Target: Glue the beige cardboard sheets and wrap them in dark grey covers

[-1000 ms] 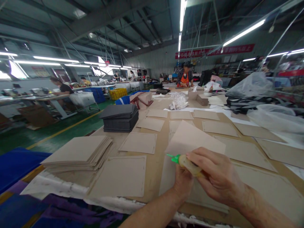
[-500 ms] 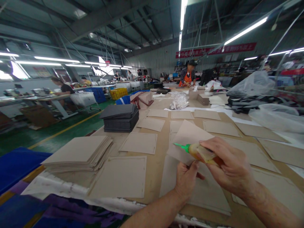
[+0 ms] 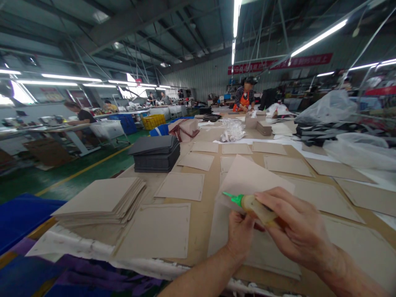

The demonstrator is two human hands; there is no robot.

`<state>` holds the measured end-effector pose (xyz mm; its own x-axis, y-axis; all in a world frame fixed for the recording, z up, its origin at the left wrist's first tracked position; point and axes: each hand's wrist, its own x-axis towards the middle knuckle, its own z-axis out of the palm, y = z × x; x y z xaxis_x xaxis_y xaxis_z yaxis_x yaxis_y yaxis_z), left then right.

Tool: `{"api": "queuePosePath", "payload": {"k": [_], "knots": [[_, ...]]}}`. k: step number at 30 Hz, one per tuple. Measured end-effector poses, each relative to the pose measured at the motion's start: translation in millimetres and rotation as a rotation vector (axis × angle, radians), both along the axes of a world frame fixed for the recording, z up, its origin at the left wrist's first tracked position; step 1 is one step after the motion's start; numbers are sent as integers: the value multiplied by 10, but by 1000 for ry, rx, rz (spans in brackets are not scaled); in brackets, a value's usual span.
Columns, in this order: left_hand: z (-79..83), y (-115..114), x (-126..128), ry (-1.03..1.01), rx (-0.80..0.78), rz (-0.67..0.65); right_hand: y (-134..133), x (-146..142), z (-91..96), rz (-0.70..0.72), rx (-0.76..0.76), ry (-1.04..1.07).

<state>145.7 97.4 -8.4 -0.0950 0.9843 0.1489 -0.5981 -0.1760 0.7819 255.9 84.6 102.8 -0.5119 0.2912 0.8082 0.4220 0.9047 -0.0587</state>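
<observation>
My right hand [image 3: 297, 227] is wrapped round a squeeze bottle [image 3: 254, 207] of yellowish glue, its green nozzle [image 3: 233, 199] pointing left. The nozzle tip is at the left edge of a tilted beige cardboard sheet [image 3: 252, 175]. Beneath the bottle, my left hand [image 3: 240, 235] is closed on the near part of that sheet, raised off the table; the bottle and right hand partly hide the fingertips. Under both hands lies another beige sheet [image 3: 266, 260]. Similar sheets with faint lines along their edges, such as one sheet [image 3: 154, 229] to the left, are spread around.
A stack of beige boards [image 3: 95, 198] sits at the table's left edge, with a dark grey stack [image 3: 154, 154] behind it. Crumpled clear plastic [image 3: 232, 131] lies farther back. Plastic bags [image 3: 328, 109] are at the right. A person in an orange apron [image 3: 244, 101] stands at the far end.
The bottle and my right hand have shifted slightly left and down, so the nozzle tip sits lower along the sheet's left edge. The held sheet now shows more of its face.
</observation>
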Motion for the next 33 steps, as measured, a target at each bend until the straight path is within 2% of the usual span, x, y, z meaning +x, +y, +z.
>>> {"api": "queuePosePath", "payload": {"k": [3,7,12,16,20,24,27,31,33], "knots": [[5,12,4,29,-25,-23,66,57,49,-33,-19,24],[52,-5,4,96,-97,41,174,125,128,-163,71,58],[100,-29,-10,102,-103,61,266,156,174,-189,93,36],[104,-46,-8,106,-129,76,371,222,270,-297,185,121],[104,-62,-12,117,-108,52,425,273,383,-245,166,66],[87,-63,-21,135,-90,44,430,292,459,-288,234,99],[59,-54,-24,126,-92,64,436,306,507,-239,171,61],[32,-40,-28,138,-86,67,421,297,520,-257,178,112],[30,-36,-29,138,-87,60,392,274,481,-207,128,71]]}}
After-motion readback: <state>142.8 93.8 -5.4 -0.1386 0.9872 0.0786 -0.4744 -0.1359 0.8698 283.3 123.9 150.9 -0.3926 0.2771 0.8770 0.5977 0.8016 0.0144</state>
